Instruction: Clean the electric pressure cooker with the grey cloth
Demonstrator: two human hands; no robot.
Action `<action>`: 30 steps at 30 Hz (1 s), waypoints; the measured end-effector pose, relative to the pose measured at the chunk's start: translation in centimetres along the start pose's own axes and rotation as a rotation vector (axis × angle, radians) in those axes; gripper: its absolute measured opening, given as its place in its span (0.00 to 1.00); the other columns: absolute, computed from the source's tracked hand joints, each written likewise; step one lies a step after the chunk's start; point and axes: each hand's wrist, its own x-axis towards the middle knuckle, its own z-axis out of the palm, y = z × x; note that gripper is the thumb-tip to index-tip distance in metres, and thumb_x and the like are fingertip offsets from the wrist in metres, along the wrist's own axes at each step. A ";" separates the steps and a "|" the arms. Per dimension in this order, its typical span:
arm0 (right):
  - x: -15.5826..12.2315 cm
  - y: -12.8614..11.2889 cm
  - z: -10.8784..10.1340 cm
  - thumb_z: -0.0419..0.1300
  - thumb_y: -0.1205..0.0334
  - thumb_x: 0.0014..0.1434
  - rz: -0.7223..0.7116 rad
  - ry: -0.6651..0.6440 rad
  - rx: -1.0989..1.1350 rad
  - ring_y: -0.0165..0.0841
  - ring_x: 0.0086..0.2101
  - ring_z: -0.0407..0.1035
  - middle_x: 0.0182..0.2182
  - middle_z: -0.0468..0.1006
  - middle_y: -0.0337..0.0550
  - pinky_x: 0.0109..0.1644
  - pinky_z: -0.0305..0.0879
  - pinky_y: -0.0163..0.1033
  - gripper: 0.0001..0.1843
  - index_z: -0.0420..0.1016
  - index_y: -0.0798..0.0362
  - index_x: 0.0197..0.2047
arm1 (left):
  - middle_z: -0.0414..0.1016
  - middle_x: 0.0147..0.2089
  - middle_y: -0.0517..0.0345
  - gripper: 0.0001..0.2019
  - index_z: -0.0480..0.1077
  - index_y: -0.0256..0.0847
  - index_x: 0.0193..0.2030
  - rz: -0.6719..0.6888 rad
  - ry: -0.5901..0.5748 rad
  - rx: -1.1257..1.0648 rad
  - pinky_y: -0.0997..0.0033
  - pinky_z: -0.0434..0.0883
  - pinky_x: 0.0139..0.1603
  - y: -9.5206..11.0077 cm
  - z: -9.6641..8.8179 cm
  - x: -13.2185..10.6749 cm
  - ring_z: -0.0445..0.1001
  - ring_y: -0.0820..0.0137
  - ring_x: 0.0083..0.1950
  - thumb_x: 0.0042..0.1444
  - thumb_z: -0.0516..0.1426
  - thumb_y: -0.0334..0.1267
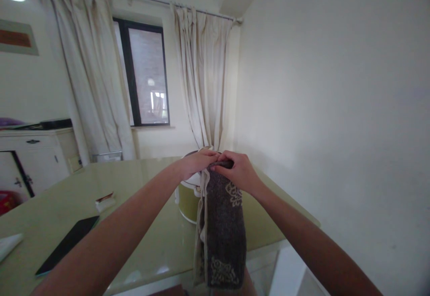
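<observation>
A dark brown towel [224, 229] with pale scroll patterns and a light reverse side hangs in folds, its lower end below the table edge. My right hand [239, 170] pinches its top edge between thumb and fingers. Beside it, my left hand [200, 160] is closed on the top of the same towel, its fingertips close to the right hand's. Behind the towel, a round green and white container [187, 202] stands on the table, partly hidden by the towel and my left hand.
The glossy greenish table [148, 242] spreads to the left and ahead. On it lie a dark flat tablet-like object [69, 244], a small white packet [105, 203] and something white [9, 244] at the left. A bare wall [336, 108] rises close on the right.
</observation>
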 end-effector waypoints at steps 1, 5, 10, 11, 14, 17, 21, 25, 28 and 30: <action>0.1 0.3 0.1 0.72 0.51 0.59 -0.006 0.023 -0.028 0.33 0.32 0.72 0.30 0.81 0.35 0.42 0.65 0.38 0.12 0.79 0.50 0.34 | 0.86 0.41 0.51 0.20 0.85 0.39 0.41 0.016 -0.011 -0.014 0.69 0.73 0.40 0.0 -0.1 -0.2 0.78 0.65 0.42 0.55 0.66 0.56; 0.1 1.2 0.1 0.74 0.46 0.56 -0.045 0.149 -0.147 0.38 0.38 0.70 0.33 0.76 0.41 0.46 0.67 0.43 0.19 0.75 0.49 0.33 | 0.85 0.45 0.51 0.23 0.84 0.40 0.48 0.113 -0.173 0.062 0.64 0.74 0.50 0.3 -0.6 -1.1 0.80 0.61 0.49 0.52 0.71 0.54; -2.0 2.3 -0.3 0.68 0.38 0.61 0.105 0.277 0.219 0.45 0.56 0.72 0.53 0.79 0.48 0.61 0.69 0.51 0.27 0.74 0.46 0.55 | 0.85 0.49 0.52 0.20 0.82 0.42 0.52 0.160 -0.195 0.129 0.60 0.74 0.58 1.3 -1.0 -2.4 0.81 0.60 0.51 0.52 0.71 0.41; -2.7 2.6 -0.2 0.68 0.37 0.61 0.164 0.231 0.362 0.45 0.55 0.73 0.53 0.80 0.47 0.60 0.70 0.51 0.30 0.73 0.45 0.59 | 0.85 0.51 0.52 0.19 0.82 0.42 0.52 0.169 -0.174 0.113 0.59 0.74 0.60 1.7 -1.1 -2.6 0.81 0.60 0.53 0.53 0.70 0.41; -4.6 3.2 -0.1 0.73 0.36 0.54 0.319 0.048 0.704 0.43 0.45 0.79 0.45 0.85 0.45 0.51 0.76 0.48 0.34 0.78 0.48 0.56 | 0.84 0.54 0.50 0.22 0.79 0.42 0.57 0.211 -0.105 0.028 0.56 0.73 0.63 2.9 -1.3 -3.1 0.80 0.59 0.56 0.56 0.69 0.41; -5.2 2.5 -0.3 0.77 0.40 0.51 0.446 0.086 0.837 0.39 0.35 0.80 0.36 0.87 0.45 0.44 0.77 0.44 0.26 0.83 0.53 0.41 | 0.83 0.56 0.49 0.29 0.75 0.44 0.62 0.267 0.039 -0.070 0.54 0.74 0.64 3.4 -1.5 -3.2 0.80 0.58 0.58 0.53 0.71 0.42; -3.9 0.0 -1.7 0.80 0.44 0.47 0.526 0.244 0.920 0.38 0.29 0.80 0.30 0.87 0.43 0.36 0.79 0.42 0.24 0.83 0.52 0.38 | 0.79 0.64 0.46 0.39 0.67 0.46 0.69 0.238 0.291 -0.402 0.53 0.76 0.62 0.7 0.5 -4.1 0.79 0.55 0.61 0.53 0.72 0.51; -3.1 -2.2 -3.0 0.81 0.44 0.46 0.559 0.332 0.940 0.41 0.30 0.82 0.30 0.87 0.44 0.38 0.81 0.43 0.25 0.83 0.52 0.38 | 0.73 0.71 0.43 0.44 0.60 0.49 0.76 0.153 0.211 -0.672 0.49 0.73 0.66 -4.6 6.8 -6.3 0.76 0.51 0.67 0.58 0.68 0.60; -3.3 -2.5 -3.8 0.81 0.44 0.45 0.609 0.367 0.911 0.43 0.34 0.84 0.31 0.88 0.46 0.40 0.81 0.44 0.25 0.83 0.53 0.38 | 0.68 0.75 0.45 0.52 0.53 0.52 0.80 0.175 0.056 -0.682 0.49 0.67 0.74 -7.7 11.8 -7.3 0.69 0.51 0.74 0.53 0.74 0.50; -3.6 -1.8 -4.4 0.81 0.43 0.46 0.646 0.394 0.871 0.45 0.37 0.84 0.33 0.88 0.46 0.42 0.82 0.44 0.26 0.82 0.52 0.40 | 0.69 0.75 0.44 0.58 0.49 0.53 0.82 0.170 0.064 -0.716 0.47 0.66 0.74 -8.7 13.8 -7.3 0.69 0.50 0.73 0.50 0.76 0.44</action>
